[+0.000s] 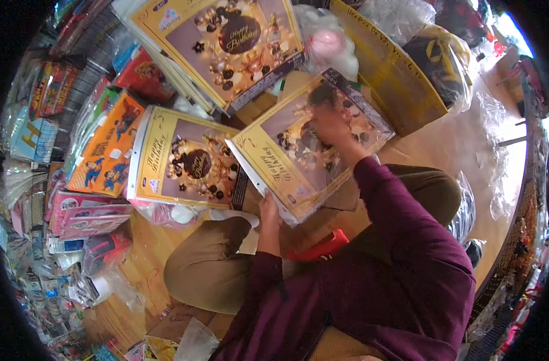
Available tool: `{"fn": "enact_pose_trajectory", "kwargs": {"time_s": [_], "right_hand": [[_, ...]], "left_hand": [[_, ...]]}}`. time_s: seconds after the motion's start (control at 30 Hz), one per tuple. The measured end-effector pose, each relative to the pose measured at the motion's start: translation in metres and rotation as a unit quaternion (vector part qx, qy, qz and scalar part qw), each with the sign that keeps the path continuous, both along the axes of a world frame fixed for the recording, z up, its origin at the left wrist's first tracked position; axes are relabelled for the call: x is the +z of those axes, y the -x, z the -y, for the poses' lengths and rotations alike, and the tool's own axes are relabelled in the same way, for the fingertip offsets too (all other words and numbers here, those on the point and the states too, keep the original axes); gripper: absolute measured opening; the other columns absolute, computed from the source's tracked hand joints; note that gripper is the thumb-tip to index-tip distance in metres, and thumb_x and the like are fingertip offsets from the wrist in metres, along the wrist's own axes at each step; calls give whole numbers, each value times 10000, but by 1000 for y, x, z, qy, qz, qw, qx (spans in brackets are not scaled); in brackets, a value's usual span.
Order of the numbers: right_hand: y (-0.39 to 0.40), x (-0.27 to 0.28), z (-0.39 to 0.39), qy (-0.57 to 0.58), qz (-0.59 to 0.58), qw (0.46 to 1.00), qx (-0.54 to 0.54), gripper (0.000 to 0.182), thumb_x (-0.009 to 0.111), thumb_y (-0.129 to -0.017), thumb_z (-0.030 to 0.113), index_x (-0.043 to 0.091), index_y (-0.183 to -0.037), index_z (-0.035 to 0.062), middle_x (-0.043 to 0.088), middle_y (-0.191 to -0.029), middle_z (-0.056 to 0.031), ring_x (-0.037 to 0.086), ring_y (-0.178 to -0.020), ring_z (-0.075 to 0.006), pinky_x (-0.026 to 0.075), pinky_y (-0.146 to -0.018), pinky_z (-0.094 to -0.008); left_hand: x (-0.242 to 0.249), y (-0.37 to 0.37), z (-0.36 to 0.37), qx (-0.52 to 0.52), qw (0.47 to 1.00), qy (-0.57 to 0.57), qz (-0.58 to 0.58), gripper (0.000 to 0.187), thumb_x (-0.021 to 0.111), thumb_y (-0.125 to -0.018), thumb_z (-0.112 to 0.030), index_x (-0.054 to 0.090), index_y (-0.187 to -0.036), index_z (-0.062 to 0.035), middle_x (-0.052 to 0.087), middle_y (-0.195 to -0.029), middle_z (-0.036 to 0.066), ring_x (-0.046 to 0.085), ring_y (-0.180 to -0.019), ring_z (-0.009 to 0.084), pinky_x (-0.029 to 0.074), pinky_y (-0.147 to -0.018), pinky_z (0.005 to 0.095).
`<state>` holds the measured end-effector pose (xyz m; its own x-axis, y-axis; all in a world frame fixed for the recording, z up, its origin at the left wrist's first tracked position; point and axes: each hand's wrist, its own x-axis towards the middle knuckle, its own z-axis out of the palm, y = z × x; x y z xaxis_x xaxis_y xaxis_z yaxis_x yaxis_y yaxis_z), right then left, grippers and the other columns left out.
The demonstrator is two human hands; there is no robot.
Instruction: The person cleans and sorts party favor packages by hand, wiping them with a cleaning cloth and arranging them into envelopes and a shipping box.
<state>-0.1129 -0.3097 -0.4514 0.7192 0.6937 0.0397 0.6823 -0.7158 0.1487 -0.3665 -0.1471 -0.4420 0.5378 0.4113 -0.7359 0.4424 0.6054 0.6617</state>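
Observation:
A flat, clear-wrapped Happy Birthday decoration pack [268, 159], printed with balloons on a gold and brown card, lies tilted in front of my lap. My left hand [269, 212] grips its near left edge, with the fingers partly hidden beneath it. Over the upper part of the same pack is my right hand [331, 126], its fingers smeared by motion. A second Happy Birthday pack [157, 150] lies just left and overlaps the held one in this view. Beyond them, a stack of matching packs [178, 54] leans toward me.
An orange cartoon-printed pack [109, 147] and pink packs [88, 213] stand at the left. A yellow cardboard sheet [392, 78] and a bagged black-and-yellow item [440, 66] lie at the upper right. A red object [325, 245] rests on the wooden floor [148, 253] by my legs.

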Motion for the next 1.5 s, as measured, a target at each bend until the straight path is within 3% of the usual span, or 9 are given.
{"fn": "enact_pose_trajectory", "kwargs": {"time_s": [0.17, 0.23, 0.3, 0.47, 0.93, 0.97, 1.03, 1.2, 1.5], "right_hand": [[17, -9, 22, -173, 9, 971, -164, 567, 548, -775, 274, 394, -1254, 12, 335, -1339, -181, 328, -1215, -364, 240, -1028, -423], [78, 35, -31, 146, -115, 982, 19, 553, 512, -803, 289, 381, -1259, 5, 340, -1342, -159, 289, -1256, -334, 183, -1061, -404], [140, -4, -72, -197, -225, 948, 112, 525, 434, -853, 348, 372, -1283, 54, 345, -1352, -138, 290, -1270, -282, 192, -1047, -449], [124, 5, -106, -157, -215, 912, 313, 566, 448, -840, 399, 360, -1288, 64, 369, -1339, -118, 280, -1280, -256, 160, -1055, -466], [-88, -6, 12, -124, 71, 966, -215, 471, 482, -797, 251, 436, -1203, 17, 457, -1211, -175, 453, -1089, -303, 357, -866, -493], [-56, 23, -6, -309, -93, 939, -116, 450, 498, -776, 207, 458, -1156, -31, 502, -1123, -207, 486, -1028, -327, 377, -807, -493], [13, -1, -48, 57, -95, 993, 26, 410, 471, -779, 158, 473, -1144, -30, 493, -1143, -230, 454, -1099, -325, 331, -944, -442], [163, 22, -61, -298, -164, 914, 221, 427, 532, -752, 278, 518, -1118, 57, 537, -1061, -99, 454, -1107, -261, 251, -991, -443], [16, 2, 113, -123, 20, 952, -278, 482, 462, -828, 271, 401, -1255, 56, 434, -1257, -149, 327, -1234, -307, 261, -1000, -463]], "left_hand": [[-2, -7, 1, 2, 998, -65, 17, 452, 387, -934, -294, 527, -1010, 130, 594, -949, 189, 597, -849, 270, 476, -716, 356], [-3, -8, 2, 25, 998, -61, -14, 444, 390, -934, -282, 545, -959, 133, 602, -913, 186, 599, -805, 260, 466, -687, 357], [-20, -5, -1, 3, 996, -81, -38, 441, 402, -929, -292, 547, -942, 124, 597, -873, 176, 587, -760, 244, 455, -653, 356], [8, -3, -2, -55, 988, -121, -73, 494, 408, -913, -371, 527, -963, 106, 581, -883, 157, 577, -784, 240, 455, -672, 351], [-7, -6, 13, 101, 995, -21, -18, 435, 380, -932, -310, 520, -1036, 88, 599, -971, 177, 586, -855, 242, 466, -745, 348], [-10, -5, 12, 95, 995, -19, -20, 435, 380, -932, -310, 520, -1036, 88, 599, -971, 177, 586, -855, 242, 466, -745, 348], [-31, -1, 8, 55, 989, -112, -80, 469, 390, -922, -349, 522, -1034, 86, 602, -943, 185, 583, -865, 253, 463, -752, 350], [-27, -1, 8, 92, 990, -75, -76, 500, 387, -921, -378, 467, -1101, 82, 536, -1104, 211, 567, -942, 276, 459, -803, 358], [-8, -9, 15, 112, 993, 0, 33, 410, 331, -952, -270, 441, -1129, 83, 522, -1130, 181, 551, -974, 260, 455, -811, 361]]}}
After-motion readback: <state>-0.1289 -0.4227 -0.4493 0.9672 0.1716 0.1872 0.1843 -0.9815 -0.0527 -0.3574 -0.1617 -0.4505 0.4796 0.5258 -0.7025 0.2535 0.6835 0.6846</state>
